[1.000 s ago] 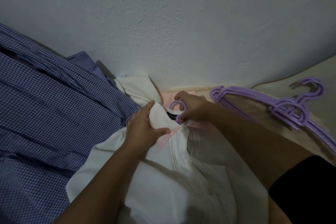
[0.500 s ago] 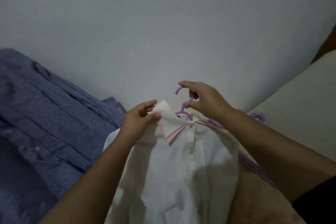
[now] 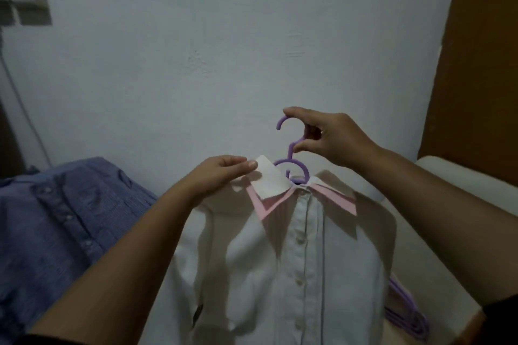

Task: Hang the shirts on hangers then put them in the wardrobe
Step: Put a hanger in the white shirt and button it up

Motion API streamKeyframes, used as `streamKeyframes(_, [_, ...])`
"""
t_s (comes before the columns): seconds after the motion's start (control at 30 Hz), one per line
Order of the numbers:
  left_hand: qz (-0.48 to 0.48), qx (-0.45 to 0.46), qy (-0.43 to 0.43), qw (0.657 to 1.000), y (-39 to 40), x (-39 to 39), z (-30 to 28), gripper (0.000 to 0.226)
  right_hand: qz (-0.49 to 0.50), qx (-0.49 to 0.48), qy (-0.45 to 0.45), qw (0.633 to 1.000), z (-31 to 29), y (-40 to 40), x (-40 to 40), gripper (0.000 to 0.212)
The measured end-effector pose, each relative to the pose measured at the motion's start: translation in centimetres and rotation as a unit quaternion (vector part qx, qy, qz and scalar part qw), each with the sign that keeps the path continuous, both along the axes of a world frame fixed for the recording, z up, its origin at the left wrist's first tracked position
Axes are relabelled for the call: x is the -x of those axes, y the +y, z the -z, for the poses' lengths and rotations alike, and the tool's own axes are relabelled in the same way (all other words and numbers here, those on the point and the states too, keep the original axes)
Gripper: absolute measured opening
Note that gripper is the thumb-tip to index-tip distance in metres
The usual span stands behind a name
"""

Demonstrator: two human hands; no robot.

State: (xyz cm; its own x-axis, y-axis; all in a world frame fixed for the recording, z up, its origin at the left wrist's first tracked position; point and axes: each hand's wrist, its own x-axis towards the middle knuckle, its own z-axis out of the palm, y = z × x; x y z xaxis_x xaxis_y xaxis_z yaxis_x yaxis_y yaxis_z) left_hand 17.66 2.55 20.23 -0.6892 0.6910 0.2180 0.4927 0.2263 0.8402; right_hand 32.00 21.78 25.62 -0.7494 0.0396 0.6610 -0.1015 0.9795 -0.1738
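Hanging limp and light in mid-air near the wall, the white shirt seems best carried by its stiff purple hanger, whose hook the right hand pinches while the left hand pinches the soft collar.

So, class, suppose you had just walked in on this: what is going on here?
A person is hanging a white shirt on a purple hanger. The right hand pinches the hanger's hook and holds it up before the wall, with the shirt draped from it. The left hand pinches the upturned collar. A blue checked shirt lies to the left, and spare purple hangers lie lower right.
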Motion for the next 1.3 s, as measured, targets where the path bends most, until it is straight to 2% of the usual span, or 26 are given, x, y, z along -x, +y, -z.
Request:
streamKeyframes(0.07, [0.007, -0.02, 0.025, 0.999, 0.0, -1.6, -1.1, 0.017, 0.002, -0.01, 0.003, 1.0, -1.2, -0.6, -1.2, 0.066])
streamKeyframes(0.13, [0.016, -0.115, -0.004, 0.993, -0.2, -2.7, -1.7, 0.005, -0.001, 0.004, 0.013, 1.0, -2.2, -0.8, -2.5, 0.065])
streamKeyframes(0.2, [0.038, -0.207, -0.053, 0.976, -0.5, -2.9, -2.1, 0.014, 0.002, 0.012, 0.031, 0.999, -3.0, -0.9, -3.8, 0.062])
streamKeyframes(0.23, [0.054, -0.218, -0.059, 0.973, -0.7, -2.9, -2.4, 0.018, 0.005, 0.007, 0.042, 0.999, -3.5, -0.9, -4.4, 0.061])
streamKeyframes(0.27, [0.066, -0.206, -0.051, 0.975, -0.9, -2.9, -2.7, 0.023, 0.007, 0.0, 0.049, 0.999, -3.8, -0.9, -4.7, 0.061])
streamKeyframes(0.33, [0.071, -0.113, 0.001, 0.991, -0.9, -3.2, -3.4, 0.033, 0.008, -0.013, 0.054, 0.998, -4.3, -1.1, -5.2, 0.062])
streamKeyframes(0.4, [0.041, 0.002, 0.091, 0.995, -0.7, -4.2, -4.1, 0.021, 0.004, -0.023, 0.06, 0.998, -4.7, -1.4, -5.4, 0.063])
streamKeyframes(0.43, [0.014, 0.025, 0.129, 0.991, -0.5, -4.5, -4.4, 0.021, 0.003, -0.029, 0.066, 0.997, -4.9, -1.6, -5.4, 0.063])
streamKeyframes(0.53, [-0.034, -0.021, 0.156, 0.987, -0.1, -5.0, -4.6, 0.032, -0.002, -0.032, 0.086, 0.996, -5.2, -2.0, -5.4, 0.062])
streamKeyframes(0.67, [-0.006, -0.086, 0.133, 0.987, -0.7, -4.8, -4.9, 0.012, -0.008, -0.03, 0.089, 0.996, -5.5, -2.1, -5.4, 0.061])
streamKeyframes(0.77, [-0.015, -0.119, 0.149, 0.982, -0.9, -4.2, -5.1, 0.013, 0.001, -0.037, 0.096, 0.995, -5.6, -2.5, -5.2, 0.064])
streamKeyframes(0.87, [-0.052, -0.153, 0.181, 0.97, -1.0, -3.5, -5.6, 0.016, 0.008, -0.018, 0.116, 0.993, -5.4, -2.0, -5.3, 0.081])
streamKeyframes(0.97, [-0.082, -0.209, 0.172, 0.959, -1.7, -2.1, -6.5, 0.02, 0.019, 0.021, 0.087, 0.996, -3.0, -0.6, -5.9, 0.098])
streamKeyframes(1.07, [-0.091, -0.25, 0.134, 0.954, -2.6, -0.9, -7.5, 0.027, 0.117, -0.046, 0.016, 0.992, 0.3, 1.1, -6.3, 0.112])
streamKeyframes(1.13, [-0.086, -0.264, 0.122, 0.953, -3.0, -0.7, -8.1, 0.029, 0.178, -0.098, 0.007, 0.979, 1.5, 2.0, -6.1, 0.113])
streamKeyframes(1.3, [-0.1, -0.275, 0.12, 0.949, -2.9, -0.6, -8.4, 0.026, 0.197, -0.173, 0.137, 0.955, 2.1, 3.5, -5.1, 0.094])
